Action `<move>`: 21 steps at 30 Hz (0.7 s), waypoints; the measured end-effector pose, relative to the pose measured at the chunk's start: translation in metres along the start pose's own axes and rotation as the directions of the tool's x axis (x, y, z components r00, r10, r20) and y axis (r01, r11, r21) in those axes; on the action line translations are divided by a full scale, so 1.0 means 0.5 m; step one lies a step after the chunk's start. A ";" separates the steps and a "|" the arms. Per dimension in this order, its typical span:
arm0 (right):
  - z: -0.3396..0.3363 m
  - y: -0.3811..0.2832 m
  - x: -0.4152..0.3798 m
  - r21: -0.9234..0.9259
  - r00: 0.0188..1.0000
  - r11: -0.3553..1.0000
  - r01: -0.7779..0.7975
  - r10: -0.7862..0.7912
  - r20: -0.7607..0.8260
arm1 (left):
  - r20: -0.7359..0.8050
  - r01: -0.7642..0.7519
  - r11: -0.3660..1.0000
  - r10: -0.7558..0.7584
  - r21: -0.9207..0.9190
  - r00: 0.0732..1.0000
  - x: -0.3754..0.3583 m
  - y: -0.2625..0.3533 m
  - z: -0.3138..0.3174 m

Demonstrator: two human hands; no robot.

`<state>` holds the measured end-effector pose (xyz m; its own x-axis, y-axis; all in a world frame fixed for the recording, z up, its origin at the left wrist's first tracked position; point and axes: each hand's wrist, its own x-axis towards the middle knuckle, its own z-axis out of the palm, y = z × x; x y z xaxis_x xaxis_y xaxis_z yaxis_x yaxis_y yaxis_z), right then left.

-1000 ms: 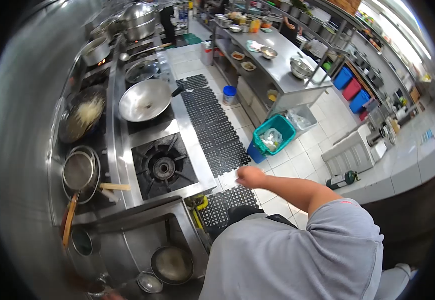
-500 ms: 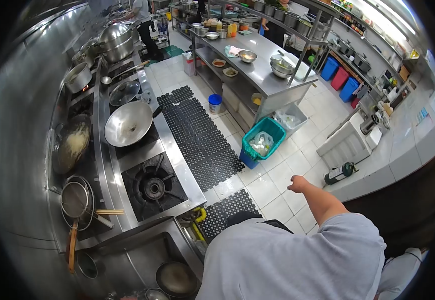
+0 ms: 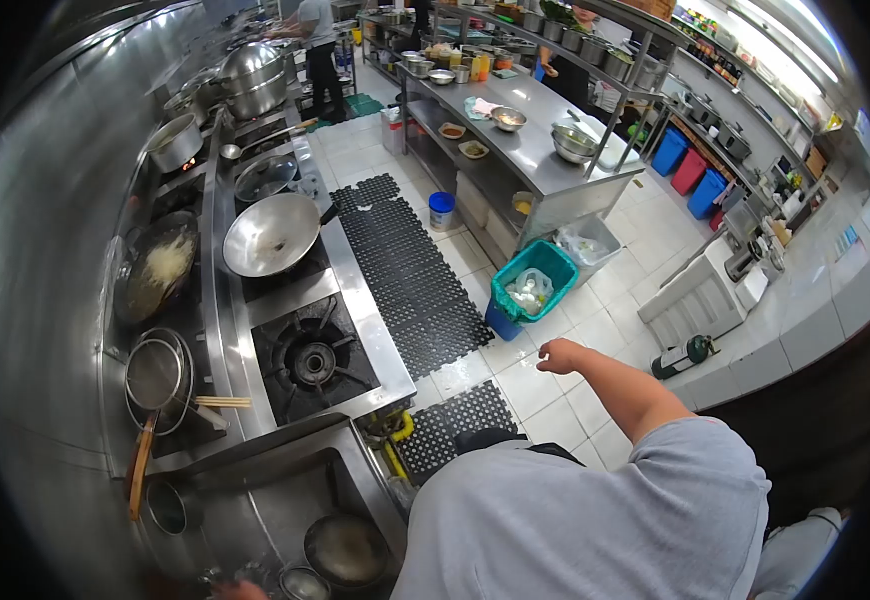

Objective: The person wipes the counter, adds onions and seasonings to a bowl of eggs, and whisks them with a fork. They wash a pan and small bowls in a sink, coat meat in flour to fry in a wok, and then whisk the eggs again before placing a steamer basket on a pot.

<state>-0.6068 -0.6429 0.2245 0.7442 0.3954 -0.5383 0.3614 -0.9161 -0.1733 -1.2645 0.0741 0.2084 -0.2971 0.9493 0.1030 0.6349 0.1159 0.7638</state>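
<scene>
My right hand [image 3: 561, 356] hangs in the air over the white floor tiles at the end of my bent arm. Its fingers are curled in, and nothing shows in them. At the bottom edge my left hand [image 3: 240, 591] is only partly in view and blurred, low over the metal sink [image 3: 255, 545]. Close beside it are a small round metal vessel [image 3: 304, 583] and a dark frying pan [image 3: 346, 550], both in the sink. I cannot make out whether the left fingers touch anything.
A wok [image 3: 272, 235] sits on the stove, behind a bare burner [image 3: 315, 363]. Strainers [image 3: 155, 374] with wooden handles rest at the left. A green-lined bin [image 3: 535, 280] stands by the steel table [image 3: 525, 145]. Another person [image 3: 320, 50] stands at the back.
My right hand has swung left and slightly up. My left hand has come further into view at the bottom edge by the sink. The whole view has shifted slightly.
</scene>
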 end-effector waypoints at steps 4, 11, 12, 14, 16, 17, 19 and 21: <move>0.021 0.036 0.028 -0.182 0.977 0.983 0.038 0.002 0.211 | 0.235 0.136 0.990 -0.122 -0.044 0.964 -0.061 -0.025 -0.010; 0.001 0.067 0.067 -0.098 0.990 0.991 0.087 -0.075 0.117 | 0.822 0.661 0.744 -0.433 0.093 0.371 -0.345 -0.068 0.006; -0.002 0.076 0.080 -0.069 0.991 0.993 0.093 -0.087 0.098 | 0.796 0.547 0.797 -0.495 0.256 0.349 -0.375 -0.054 0.012; -0.008 0.091 0.106 -0.007 0.993 0.996 0.087 -0.086 0.083 | 0.720 0.279 0.789 -0.614 0.548 0.322 -0.411 -0.011 0.016; -0.025 0.101 0.122 0.044 0.991 0.998 0.047 -0.052 0.119 | 0.627 0.052 0.677 -0.706 0.734 0.330 -0.419 0.045 0.012; -0.032 0.116 0.143 0.034 0.989 0.997 0.066 -0.070 0.133 | 0.596 -0.020 0.626 -0.732 0.780 0.332 -0.424 0.087 0.016; -0.037 0.149 0.196 0.018 0.982 0.994 0.111 -0.113 0.152 | 0.614 -0.060 0.628 -0.730 0.776 0.301 -0.457 0.197 0.031; -0.045 0.175 0.255 0.069 0.983 0.990 0.119 -0.128 0.134 | 0.770 -0.019 0.781 -0.610 0.624 0.187 -0.545 0.383 0.078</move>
<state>-0.4677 -0.6711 0.1593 0.6098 0.4967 -0.6175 0.4077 -0.8648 -0.2930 -1.0343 -0.1508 0.3017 0.1060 0.3322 -0.9372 0.9467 0.2545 0.1973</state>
